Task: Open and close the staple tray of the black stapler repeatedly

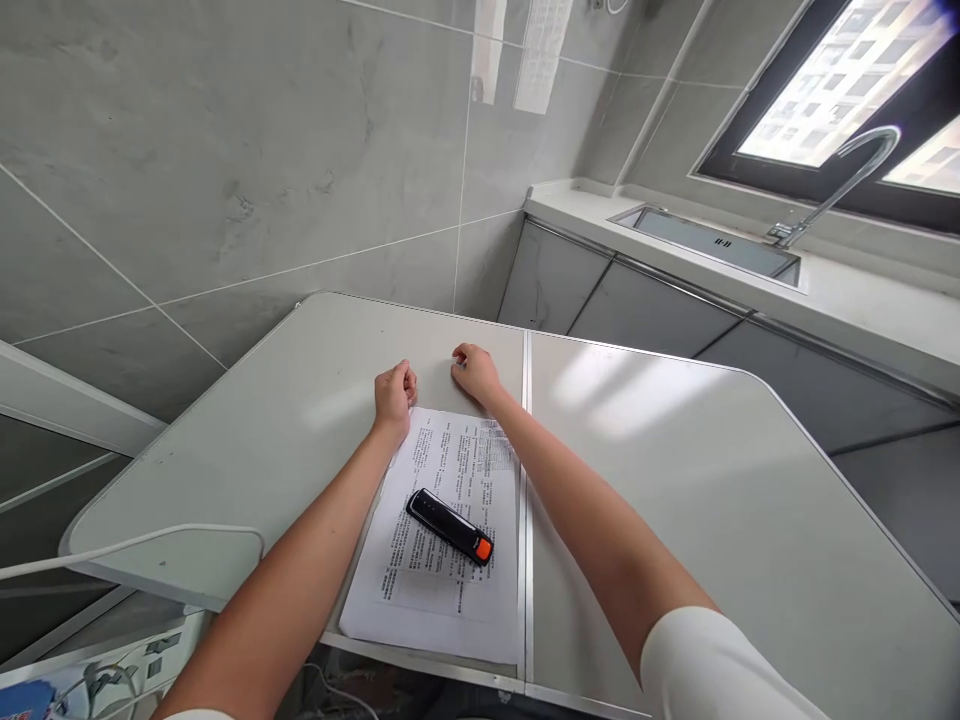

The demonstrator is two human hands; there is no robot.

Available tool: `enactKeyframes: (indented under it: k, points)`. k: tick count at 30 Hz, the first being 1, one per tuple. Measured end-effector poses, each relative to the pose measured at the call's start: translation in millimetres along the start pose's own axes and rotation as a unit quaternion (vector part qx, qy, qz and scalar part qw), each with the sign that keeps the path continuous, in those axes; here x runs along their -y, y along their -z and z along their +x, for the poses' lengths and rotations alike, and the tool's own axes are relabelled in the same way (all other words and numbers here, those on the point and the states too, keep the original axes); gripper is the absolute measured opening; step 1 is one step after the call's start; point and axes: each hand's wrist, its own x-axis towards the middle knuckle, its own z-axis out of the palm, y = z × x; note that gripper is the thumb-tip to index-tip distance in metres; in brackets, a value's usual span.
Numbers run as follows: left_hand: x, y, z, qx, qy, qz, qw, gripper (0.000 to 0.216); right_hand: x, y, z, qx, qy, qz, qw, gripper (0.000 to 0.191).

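Observation:
A stapled-looking stack of printed paper sheets point(420, 600) lies on the white table, its far edge near both hands. On top of it rests a black stapler point(442, 520) with an orange end, untouched and set at a slant. My left hand point(394, 397) is closed in a fist at the far left corner of the sheets. Just beyond their far right corner, my right hand point(475, 374) rests on the tabletop with its fingers curled in. Something small and greyish shows at its fingertips, too small to name. My right forearm covers part of the sheets' right edge.
The white folding table point(637, 470) has a metal seam point(527, 560) along the sheets' right side. A white cable point(150, 540) crosses its left edge. At lower left is a power strip point(150, 650). Behind stand a counter with a sink point(712, 245) and a tap point(847, 190).

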Motion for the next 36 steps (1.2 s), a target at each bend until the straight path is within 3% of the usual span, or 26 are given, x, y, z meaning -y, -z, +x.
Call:
enactKeyframes:
  k: [3, 6, 10, 14, 18, 22, 27, 32, 36]
  points:
    - [0.0, 0.4, -0.6, 0.0, -0.003, 0.004, 1.0, 0.044, -9.3, 12.8, -7.0, -0.02, 0.003, 0.005, 1.0, 0.03]
    - [-1.0, 0.8, -1.7, 0.007, -0.002, 0.008, 1.0, 0.045, -33.0, 44.0, -25.1, -0.068, -0.027, -0.022, 0.997, 0.014]
    - [-2.3, 0.3, -2.7, 0.009, -0.004, 0.009, 1.0, 0.045, -89.9, 106.9, -67.7, -0.114, -0.081, -0.071, 0.988, 0.01]
    - [-1.3, -0.4, -1.4, 0.007, 0.002, 0.012, 1.0, 0.044, -154.4, 171.7, -122.3, -0.173, -0.149, -0.197, 0.954, 0.014]
    - [0.6, -0.6, 0.4, -0.003, 0.002, 0.016, 1.0, 0.044, -192.9, 209.8, -171.4, -0.218, -0.186, -0.245, 0.926, 0.017]
    - [0.2, -1.2, 0.4, 0.005, 0.0, 0.024, 1.0, 0.043, -197.5, 215.8, -188.1, -0.21, -0.19, -0.208, 0.936, 0.019]
    - [-2.7, -3.3, -1.6, 0.011, -0.004, 0.045, 0.999, 0.043, -192.9, 213.1, -177.2, -0.191, -0.203, -0.203, 0.939, 0.02]
    - [-2.5, -4.6, -2.7, 0.024, -0.016, 0.066, 0.997, 0.042, -195.5, 216.6, -175.7, -0.151, -0.216, -0.208, 0.942, 0.036]
    - [-0.7, -5.1, -3.3, 0.024, -0.027, 0.089, 0.995, 0.043, -194.4, 217.1, -176.1, -0.139, -0.232, -0.214, 0.938, 0.038]
